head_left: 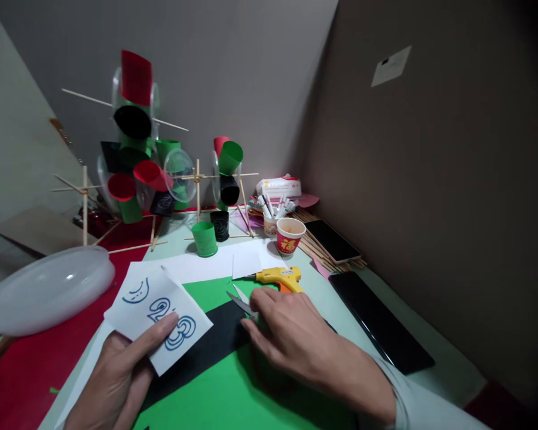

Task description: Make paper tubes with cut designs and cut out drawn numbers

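A folded or stacked piece of white paper is pinched between the thumb and fingers of my left hand. Blue outlined figures, a 2 and a 3, and a curved shape are drawn on it. My right hand has its fingers closed on a pair of scissors, whose blades stand a little apart and point up-left; the handles are mostly hidden. Under both hands lie a black strip and a green sheet. Just beyond my right hand rests a yellow glue gun.
Stick frames with a wheel of red, green and black cups stand at the back left. A green cup, a red-and-white paper cup and a cup of markers stand behind. Black phone-like slabs lie right; a translucent basin is left.
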Available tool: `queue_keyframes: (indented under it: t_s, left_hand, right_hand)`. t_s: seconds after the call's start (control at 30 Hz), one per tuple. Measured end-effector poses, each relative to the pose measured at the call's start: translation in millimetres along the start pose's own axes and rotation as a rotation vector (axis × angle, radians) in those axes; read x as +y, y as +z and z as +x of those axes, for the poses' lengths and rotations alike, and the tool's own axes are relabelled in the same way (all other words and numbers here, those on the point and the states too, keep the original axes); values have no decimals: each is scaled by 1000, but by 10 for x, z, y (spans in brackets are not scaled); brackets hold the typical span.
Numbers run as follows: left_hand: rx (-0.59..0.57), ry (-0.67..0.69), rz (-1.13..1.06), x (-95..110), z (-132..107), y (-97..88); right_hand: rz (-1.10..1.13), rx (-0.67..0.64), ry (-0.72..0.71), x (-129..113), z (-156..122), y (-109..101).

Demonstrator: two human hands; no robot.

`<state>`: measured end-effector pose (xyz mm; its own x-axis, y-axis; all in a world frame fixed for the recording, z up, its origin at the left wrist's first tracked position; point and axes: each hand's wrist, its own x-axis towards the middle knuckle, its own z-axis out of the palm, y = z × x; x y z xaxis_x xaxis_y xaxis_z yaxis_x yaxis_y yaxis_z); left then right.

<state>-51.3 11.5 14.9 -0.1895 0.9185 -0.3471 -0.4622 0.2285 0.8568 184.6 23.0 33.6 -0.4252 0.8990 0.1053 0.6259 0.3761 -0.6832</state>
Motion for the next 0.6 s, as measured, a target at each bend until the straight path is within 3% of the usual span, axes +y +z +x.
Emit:
queue_keyframes:
  t_s: [0.27, 0.33, 0.47, 0.6]
  left_hand:
    - [90, 62, -110, 201, 0, 87]
    - [126, 85, -108, 234, -40, 154]
    - [139, 123, -133, 279, -101, 236]
    - [117, 111, -159, 281, -101, 217]
  right_hand:
    - [-699, -137, 7, 87, -53, 137]
    - [-762, -138, -5, 109, -50, 140]
    - [-545, -58, 10, 62, -65, 46]
    - [-23, 4, 165, -74, -46, -63]
